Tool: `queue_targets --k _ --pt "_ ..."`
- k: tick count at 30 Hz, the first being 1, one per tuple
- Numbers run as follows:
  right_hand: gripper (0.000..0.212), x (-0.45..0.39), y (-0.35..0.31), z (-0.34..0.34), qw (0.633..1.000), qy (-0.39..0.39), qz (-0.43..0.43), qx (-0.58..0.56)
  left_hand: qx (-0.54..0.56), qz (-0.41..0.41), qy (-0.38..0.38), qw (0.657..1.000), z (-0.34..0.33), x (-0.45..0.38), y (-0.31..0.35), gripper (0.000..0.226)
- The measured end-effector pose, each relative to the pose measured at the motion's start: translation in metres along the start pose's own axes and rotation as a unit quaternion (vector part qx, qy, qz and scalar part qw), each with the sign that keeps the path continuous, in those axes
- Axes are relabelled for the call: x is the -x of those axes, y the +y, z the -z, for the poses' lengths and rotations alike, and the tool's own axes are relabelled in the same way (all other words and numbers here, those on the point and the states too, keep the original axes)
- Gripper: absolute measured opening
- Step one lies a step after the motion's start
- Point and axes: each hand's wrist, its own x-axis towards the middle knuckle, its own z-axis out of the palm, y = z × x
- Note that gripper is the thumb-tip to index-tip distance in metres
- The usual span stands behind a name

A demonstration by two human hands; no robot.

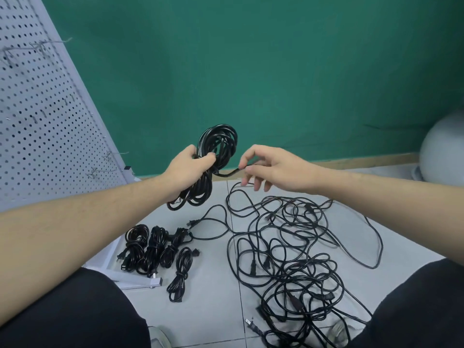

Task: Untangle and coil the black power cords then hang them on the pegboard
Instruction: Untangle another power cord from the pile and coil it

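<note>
My left hand grips a coiled black power cord around its middle, held up in front of the green wall. The cord's loose end sticks out to the right, and my right hand pinches it between thumb and forefinger. On the floor below lies a large tangle of black cords. Several coiled, bundled cords rest at the lower left. The white pegboard with metal hooks stands at the left.
The pegboard's white base frame lies on the grey tiled floor by the bundled cords. A grey ball-shaped object sits at the right by the wall. My dark-trousered knees fill both lower corners. A loose plug lies near the bottom.
</note>
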Motion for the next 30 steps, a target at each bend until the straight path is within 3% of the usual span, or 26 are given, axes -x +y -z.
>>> queue_targets --k 6,15,21,26,30 --pt "0.026 0.001 -0.002 0.004 0.99 -0.019 0.041 -0.131 -0.089 0.014 -0.037 0.995 -0.014 0.003 -0.001 0.032" --pt "0.013 -0.011 -0.011 0.0 0.983 0.135 0.069 -0.103 0.006 0.042 -0.033 0.999 -0.025 -0.002 0.004 0.028" --pt "0.018 -0.01 -0.018 -0.004 0.986 0.042 -0.011 -0.16 -0.052 -0.034 -0.047 0.997 -0.03 0.0 0.008 0.038" --pt "0.027 -0.013 -0.015 0.001 0.962 0.058 -0.08 -0.254 -0.035 -0.06 -0.028 0.997 -0.033 0.003 0.017 0.036" --pt "0.032 -0.011 -0.01 0.007 0.984 0.087 -0.065 -0.14 0.002 -0.041 0.007 0.999 -0.031 0.002 0.018 0.035"
